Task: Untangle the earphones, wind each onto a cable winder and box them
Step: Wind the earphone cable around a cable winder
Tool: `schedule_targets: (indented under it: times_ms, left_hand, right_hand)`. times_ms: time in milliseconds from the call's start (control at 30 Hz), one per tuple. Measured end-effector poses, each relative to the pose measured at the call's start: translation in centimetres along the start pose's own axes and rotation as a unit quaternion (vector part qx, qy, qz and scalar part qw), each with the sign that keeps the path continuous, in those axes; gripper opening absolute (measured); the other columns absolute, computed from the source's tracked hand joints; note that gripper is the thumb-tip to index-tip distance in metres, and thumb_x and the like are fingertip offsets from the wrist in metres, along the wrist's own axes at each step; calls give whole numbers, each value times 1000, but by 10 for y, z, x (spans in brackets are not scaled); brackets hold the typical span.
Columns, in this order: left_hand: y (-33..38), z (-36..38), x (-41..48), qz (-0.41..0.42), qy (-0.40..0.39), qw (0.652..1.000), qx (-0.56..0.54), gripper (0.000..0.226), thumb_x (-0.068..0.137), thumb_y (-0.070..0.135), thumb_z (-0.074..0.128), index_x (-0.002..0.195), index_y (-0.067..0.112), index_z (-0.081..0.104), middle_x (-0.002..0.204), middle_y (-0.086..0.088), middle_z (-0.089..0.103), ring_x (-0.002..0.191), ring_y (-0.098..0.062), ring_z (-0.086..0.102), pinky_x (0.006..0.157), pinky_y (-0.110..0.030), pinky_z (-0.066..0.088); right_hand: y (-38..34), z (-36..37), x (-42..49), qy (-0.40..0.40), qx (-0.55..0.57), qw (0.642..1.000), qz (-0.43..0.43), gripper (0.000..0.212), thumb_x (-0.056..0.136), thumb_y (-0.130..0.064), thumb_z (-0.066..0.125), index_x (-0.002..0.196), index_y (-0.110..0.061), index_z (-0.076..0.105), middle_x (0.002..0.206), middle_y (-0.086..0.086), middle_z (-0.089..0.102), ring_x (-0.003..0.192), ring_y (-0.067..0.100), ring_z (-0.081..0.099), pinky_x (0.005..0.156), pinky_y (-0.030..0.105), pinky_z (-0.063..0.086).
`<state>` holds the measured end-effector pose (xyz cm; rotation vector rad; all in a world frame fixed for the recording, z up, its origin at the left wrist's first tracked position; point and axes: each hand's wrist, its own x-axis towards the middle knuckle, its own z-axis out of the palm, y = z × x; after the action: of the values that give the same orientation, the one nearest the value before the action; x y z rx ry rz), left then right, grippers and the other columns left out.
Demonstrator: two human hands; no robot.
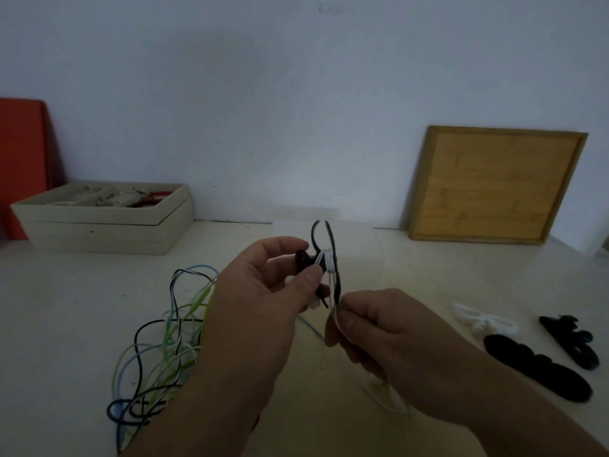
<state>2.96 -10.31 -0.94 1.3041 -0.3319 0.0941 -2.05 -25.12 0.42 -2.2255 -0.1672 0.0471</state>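
Above the near tabletop, the left hand pinches the black cable winder while the right hand grips the white cable; keep it taut, laying turns side by side.

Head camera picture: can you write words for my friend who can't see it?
A left hand holds a black cable winder while the right hand feeds white earphone cable onto it. A tangle of green, blue and black earphones lies on the table at left; spare winders lie at right, a box behind.
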Motion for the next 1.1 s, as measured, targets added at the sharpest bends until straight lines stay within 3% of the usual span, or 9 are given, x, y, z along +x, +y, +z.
schedule_targets:
  times_ms: [133,267,467,600,733,833,900,1033,1100]
  left_hand:
    - [-1,-1,0,-14,18,1000,-9,20,81,2,69,99,10,66,81,-8,76,69,-23,73,62,-27,57]
    - [-2,0,0,-10,34,999,5,20,83,2,70,100,12,66,82,-7,76,69,-21,73,63,-29,56]
    - [-2,3,-2,-53,29,997,-49,21,84,-3,67,100,10,64,76,-6,74,60,-16,68,58,-28,54]
    - [-4,3,-4,15,15,997,75,24,82,-3,72,96,16,66,83,0,76,70,-17,72,62,-23,58]
    - [-4,4,-6,87,-1,980,178,34,79,-2,75,90,28,66,86,11,73,72,-17,69,64,-24,58]
    - [-3,3,-7,124,-31,959,253,29,81,10,76,91,35,64,86,16,70,76,-17,67,66,-32,58]
    - [-2,2,-8,144,-46,944,295,25,82,18,75,90,38,63,82,14,68,76,-13,66,63,-28,55]
    - [-3,1,-9,155,-86,910,374,26,83,13,73,87,36,62,82,21,65,77,0,61,61,-14,47]
    - [-5,2,-10,139,-106,910,376,27,82,10,73,86,35,63,81,22,66,76,1,61,59,-9,44]
  right_hand:
    - [-4,-4,-3,-25,22,999,-30,36,102,-24,47,71,-25,65,53,-10,52,47,1,42,51,16,34]
    - [-3,-7,-5,-58,33,997,-50,27,100,-30,52,81,-23,71,52,-12,48,49,1,41,52,18,34]
    - [-1,-7,-5,-89,44,995,-15,30,101,-24,50,83,-19,73,50,-13,48,46,3,39,50,18,33]
    - [-3,-9,-7,-80,130,987,-42,25,91,-32,57,84,-14,73,50,-12,44,46,9,35,47,22,30]
    - [-5,-15,-11,-19,160,985,-54,16,86,-24,62,85,-15,75,47,-7,42,41,7,32,43,18,27]
    - [-5,-24,-14,84,98,990,-52,15,91,-21,66,81,-18,77,42,-5,47,36,4,35,40,17,30]
    - [-5,-29,-14,140,71,986,-54,14,86,-22,67,78,-22,78,42,-3,53,35,5,39,39,17,32]
    - [-5,-35,-17,217,159,961,-70,24,88,-6,62,82,-23,77,48,5,57,37,14,42,38,23,33]
    - [-5,-37,-18,249,178,947,-92,28,90,-2,57,83,-21,77,54,7,59,40,18,43,39,24,34]
